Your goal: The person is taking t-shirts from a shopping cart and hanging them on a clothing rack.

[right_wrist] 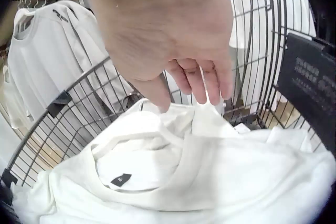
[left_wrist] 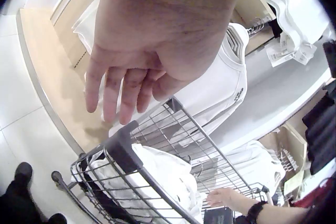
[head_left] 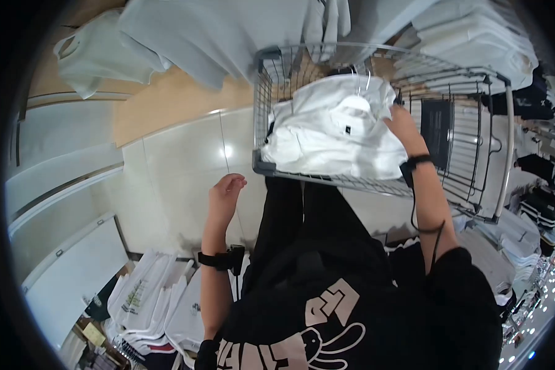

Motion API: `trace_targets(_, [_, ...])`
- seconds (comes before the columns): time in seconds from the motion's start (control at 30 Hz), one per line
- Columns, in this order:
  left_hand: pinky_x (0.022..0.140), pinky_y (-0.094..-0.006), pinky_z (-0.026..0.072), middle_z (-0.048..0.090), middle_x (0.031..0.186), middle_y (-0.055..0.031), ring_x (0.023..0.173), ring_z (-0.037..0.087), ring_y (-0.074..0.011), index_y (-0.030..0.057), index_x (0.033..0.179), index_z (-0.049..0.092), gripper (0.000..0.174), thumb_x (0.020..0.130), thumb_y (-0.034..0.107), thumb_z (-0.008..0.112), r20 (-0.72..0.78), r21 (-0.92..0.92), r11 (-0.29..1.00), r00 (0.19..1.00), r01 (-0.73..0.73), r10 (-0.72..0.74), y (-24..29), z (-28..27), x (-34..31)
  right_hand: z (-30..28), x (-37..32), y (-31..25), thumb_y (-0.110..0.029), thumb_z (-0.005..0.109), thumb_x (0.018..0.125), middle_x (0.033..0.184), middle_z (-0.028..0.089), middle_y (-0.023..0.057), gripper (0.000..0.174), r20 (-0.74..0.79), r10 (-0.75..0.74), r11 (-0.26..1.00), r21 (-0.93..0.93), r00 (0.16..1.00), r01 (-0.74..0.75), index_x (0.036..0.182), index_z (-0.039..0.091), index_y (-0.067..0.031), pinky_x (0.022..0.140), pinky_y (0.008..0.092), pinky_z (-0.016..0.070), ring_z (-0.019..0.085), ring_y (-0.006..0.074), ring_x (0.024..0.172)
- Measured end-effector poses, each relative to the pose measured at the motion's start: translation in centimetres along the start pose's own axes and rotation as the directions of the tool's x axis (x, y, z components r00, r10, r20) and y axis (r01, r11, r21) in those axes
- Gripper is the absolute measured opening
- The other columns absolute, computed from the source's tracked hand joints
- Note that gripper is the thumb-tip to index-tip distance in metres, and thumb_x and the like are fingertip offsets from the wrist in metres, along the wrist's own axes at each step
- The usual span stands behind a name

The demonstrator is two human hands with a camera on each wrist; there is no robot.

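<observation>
White shirts (head_left: pixel 327 145) lie in a pile inside a wire shopping cart (head_left: pixel 271 48), the top one on a white hanger (right_wrist: pixel 142 129) with its neckline and a small black label (right_wrist: pixel 121 180) showing. My right hand (head_left: pixel 404 128) is at the pile's right edge in the head view. Seen from the right wrist, its fingers (right_wrist: pixel 212 85) hang loosely over the top shirt, thumb apart from them and close above the collar. Off the cart's near left corner, my left hand (head_left: pixel 226 192) hangs in the air, fingers relaxed and nothing in them.
White shirts (left_wrist: pixel 226 85) hang on a rack just beyond the cart. A dark panel with print (right_wrist: pixel 310 79) is fixed inside the cart. Folded white shirts (head_left: pixel 145 293) lie behind me on the left, and dark clothes (head_left: pixel 539 203) fill the far right.
</observation>
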State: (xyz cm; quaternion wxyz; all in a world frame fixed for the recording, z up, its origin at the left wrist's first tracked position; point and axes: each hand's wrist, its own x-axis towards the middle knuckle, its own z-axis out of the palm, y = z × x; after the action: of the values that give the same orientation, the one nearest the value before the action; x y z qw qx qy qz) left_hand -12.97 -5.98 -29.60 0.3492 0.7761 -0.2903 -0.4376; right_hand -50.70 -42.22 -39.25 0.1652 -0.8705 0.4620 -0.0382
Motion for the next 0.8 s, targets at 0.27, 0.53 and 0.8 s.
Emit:
trace_targets(0.27, [0.082,-0.0295,0.0514,0.070,0.091,-0.0134,0.090,0.068,-0.0195,-0.0045,0.101,0.064,0.018,0.094,0.008,0.053,-0.020,0.051,0.991,0.992,0.123,-0.122,1.2,1.0,-2.1,6.3,0.1,-5.6,-0.027,0.063,0.084,0.112,0.061,0.0227,0.039,0.076,0.417,0.905,-0.125,0.906,-0.406,0.111,0.059,0.0007,0.090,0.0453,0.0490,0.062,0.0378,0.099])
trace_targets(0.53, [0.082,-0.0298,0.0514,0.070,0.093,-0.0155,0.091,0.068,-0.0210,-0.0038,0.102,0.064,0.019,0.093,0.010,0.054,-0.039,0.048,0.995,0.995,0.090,-0.088,2.3,1.6,-1.1,1.9,-2.5,-5.0,-0.016,0.060,0.085,0.097,0.063,0.0250,0.028,0.016,0.159,0.979,0.126,0.987,-0.160,0.105,0.053,0.0025,0.074,0.0483,0.0507,0.063,0.0411,0.087])
trace_targets(0.8, [0.082,-0.0472,0.0515,0.065,0.100,-0.0269,0.094,0.064,-0.0402,-0.0073,0.116,0.054,0.044,0.089,0.027,0.062,-0.289,0.517,0.853,0.923,-0.072,0.253,0.0,5.8,7.9,-6.9,-7.0,-10.4,-0.010,0.063,0.085,0.078,0.061,0.0225,0.020,-0.108,-0.016,0.989,0.141,0.994,0.032,0.091,0.048,0.0004,0.058,0.0474,0.0474,0.061,0.0420,0.068])
